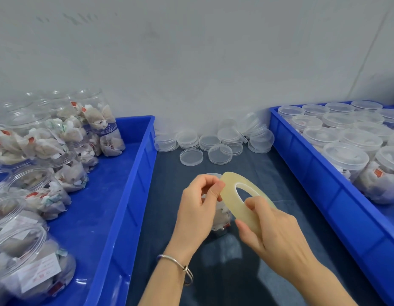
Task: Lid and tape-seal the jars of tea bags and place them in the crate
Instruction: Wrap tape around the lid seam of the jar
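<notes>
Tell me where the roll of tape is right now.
In the head view the roll of tape is low and centre, held up between the left hand and right hand, above a jar standing on the dark mat between the two blue crates.

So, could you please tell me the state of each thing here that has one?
Left hand: pinching the tape roll's edge.
Right hand: gripping the tape roll.
Tape roll: held tilted above the jar.
Jar: on the table, mostly hidden.
Left crate jars: unlidded.
Right crate jars: lidded.
Loose lids: piled by the wall.
</notes>
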`<act>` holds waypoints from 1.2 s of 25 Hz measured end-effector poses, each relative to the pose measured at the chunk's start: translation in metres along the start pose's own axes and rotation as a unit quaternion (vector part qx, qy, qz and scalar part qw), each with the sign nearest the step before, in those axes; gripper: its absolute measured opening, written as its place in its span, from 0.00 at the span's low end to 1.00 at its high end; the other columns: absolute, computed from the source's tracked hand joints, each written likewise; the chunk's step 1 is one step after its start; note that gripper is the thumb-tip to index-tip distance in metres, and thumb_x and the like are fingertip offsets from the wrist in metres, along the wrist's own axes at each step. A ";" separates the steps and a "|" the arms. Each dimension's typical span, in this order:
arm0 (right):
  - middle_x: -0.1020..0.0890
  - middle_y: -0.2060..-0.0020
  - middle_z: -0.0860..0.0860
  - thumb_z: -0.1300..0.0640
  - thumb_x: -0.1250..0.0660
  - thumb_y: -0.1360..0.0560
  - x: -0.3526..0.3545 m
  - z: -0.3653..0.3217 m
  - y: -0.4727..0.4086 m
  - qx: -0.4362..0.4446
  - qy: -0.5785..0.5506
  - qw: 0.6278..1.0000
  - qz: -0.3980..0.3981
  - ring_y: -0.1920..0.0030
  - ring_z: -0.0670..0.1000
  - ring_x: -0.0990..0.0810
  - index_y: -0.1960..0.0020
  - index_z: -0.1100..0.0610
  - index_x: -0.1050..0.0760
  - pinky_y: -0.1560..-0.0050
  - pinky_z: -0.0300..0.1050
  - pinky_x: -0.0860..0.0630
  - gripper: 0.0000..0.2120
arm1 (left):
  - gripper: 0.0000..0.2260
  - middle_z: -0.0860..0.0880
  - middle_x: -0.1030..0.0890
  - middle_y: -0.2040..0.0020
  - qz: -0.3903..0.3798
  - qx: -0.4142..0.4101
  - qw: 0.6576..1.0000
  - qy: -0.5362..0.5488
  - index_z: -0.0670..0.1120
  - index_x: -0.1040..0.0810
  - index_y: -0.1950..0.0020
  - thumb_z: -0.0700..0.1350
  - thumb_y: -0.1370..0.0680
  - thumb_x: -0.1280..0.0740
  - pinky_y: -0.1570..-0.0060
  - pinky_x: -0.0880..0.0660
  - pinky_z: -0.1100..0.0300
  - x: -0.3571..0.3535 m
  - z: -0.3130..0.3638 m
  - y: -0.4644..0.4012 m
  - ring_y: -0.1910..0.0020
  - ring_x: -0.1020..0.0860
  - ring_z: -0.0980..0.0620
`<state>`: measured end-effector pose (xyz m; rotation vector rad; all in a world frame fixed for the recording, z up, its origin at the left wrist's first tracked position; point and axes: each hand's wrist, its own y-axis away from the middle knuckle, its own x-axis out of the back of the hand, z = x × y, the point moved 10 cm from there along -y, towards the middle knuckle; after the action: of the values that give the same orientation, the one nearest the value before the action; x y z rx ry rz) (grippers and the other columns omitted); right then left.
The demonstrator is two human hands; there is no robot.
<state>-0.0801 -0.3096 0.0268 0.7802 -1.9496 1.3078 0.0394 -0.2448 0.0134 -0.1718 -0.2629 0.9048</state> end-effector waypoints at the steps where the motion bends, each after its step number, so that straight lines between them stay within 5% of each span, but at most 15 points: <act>1: 0.26 0.75 0.48 0.43 0.43 0.25 0.000 0.003 0.000 -0.016 -0.008 1.000 -0.002 0.77 0.47 0.38 0.56 0.60 0.26 0.81 0.47 0.32 0.19 | 0.08 0.58 0.23 0.68 -0.005 -0.007 1.000 0.005 0.48 0.24 0.59 0.43 0.21 0.36 0.62 0.30 0.71 0.000 0.002 0.002 0.68 0.27 0.62; 5: 0.33 0.72 0.41 0.36 0.45 0.24 -0.005 0.026 0.000 -0.103 -0.073 0.992 -0.032 0.75 0.45 0.36 0.50 0.56 0.31 0.70 0.46 0.36 0.23 | 0.06 0.56 0.20 0.60 0.014 -0.047 0.998 0.030 0.50 0.23 0.53 0.51 0.24 0.35 0.56 0.26 0.67 0.012 0.010 0.006 0.59 0.22 0.60; 8: 0.33 0.73 0.42 0.40 0.46 0.28 0.002 0.009 -0.004 -0.050 -0.061 0.997 -0.023 0.76 0.45 0.39 0.54 0.59 0.28 0.76 0.47 0.33 0.22 | 0.10 0.56 0.19 0.52 -0.004 -0.071 0.997 0.017 0.53 0.19 0.48 0.51 0.28 0.28 0.52 0.24 0.64 0.008 0.015 0.005 0.52 0.20 0.57; 12: 0.26 0.74 0.48 0.43 0.43 0.28 0.002 0.004 -0.002 -0.031 -0.030 0.999 -0.016 0.76 0.48 0.37 0.56 0.60 0.25 0.80 0.48 0.31 0.20 | 0.03 0.53 0.17 0.59 0.057 -0.061 0.996 0.035 0.48 0.15 0.59 0.40 0.30 0.26 0.56 0.24 0.66 0.021 0.010 0.001 0.58 0.18 0.56; 15: 0.23 0.73 0.51 0.43 0.39 0.28 0.000 0.005 -0.001 -0.028 -0.022 0.999 -0.017 0.76 0.49 0.34 0.55 0.60 0.25 0.79 0.49 0.29 0.19 | 0.05 0.55 0.18 0.63 0.039 -0.050 0.998 0.003 0.48 0.18 0.59 0.39 0.26 0.29 0.59 0.26 0.68 0.019 0.007 -0.002 0.62 0.21 0.59; 18: 0.25 0.73 0.48 0.40 0.46 0.24 -0.002 0.007 -0.003 -0.046 -0.034 0.998 -0.021 0.75 0.49 0.36 0.54 0.60 0.26 0.77 0.50 0.30 0.24 | 0.07 0.59 0.22 0.61 -0.011 -0.067 0.996 -0.063 0.50 0.24 0.57 0.40 0.21 0.35 0.56 0.28 0.65 0.005 0.012 0.003 0.60 0.23 0.58; 21: 0.32 0.74 0.42 0.39 0.47 0.26 0.000 0.011 -0.003 -0.056 -0.063 0.996 -0.024 0.75 0.48 0.36 0.53 0.60 0.27 0.75 0.47 0.35 0.24 | 0.01 0.55 0.20 0.60 -0.013 -0.077 0.997 0.005 0.49 0.23 0.53 0.45 0.23 0.32 0.56 0.25 0.62 0.005 0.013 0.007 0.60 0.22 0.56; 23: 0.34 0.74 0.42 0.42 0.45 0.27 0.003 0.006 -0.004 -0.034 -0.062 0.997 -0.022 0.76 0.47 0.37 0.54 0.60 0.27 0.77 0.41 0.37 0.21 | 0.08 0.53 0.17 0.58 0.010 -0.057 0.997 0.052 0.49 0.20 0.49 0.46 0.27 0.29 0.56 0.23 0.63 0.012 0.006 0.004 0.60 0.20 0.54; 30: 0.24 0.73 0.51 0.40 0.47 0.28 -0.005 0.008 0.000 -0.044 -0.056 0.997 -0.036 0.75 0.49 0.34 0.53 0.60 0.26 0.75 0.49 0.31 0.24 | 0.04 0.48 0.17 0.66 0.050 -0.017 0.996 0.070 0.47 0.17 0.61 0.40 0.28 0.28 0.60 0.21 0.63 0.020 -0.004 0.000 0.67 0.20 0.54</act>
<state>-0.0786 -0.3163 0.0208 0.8889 -2.0324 1.1495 0.0522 -0.2291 0.0131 -0.2812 -0.1415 0.9824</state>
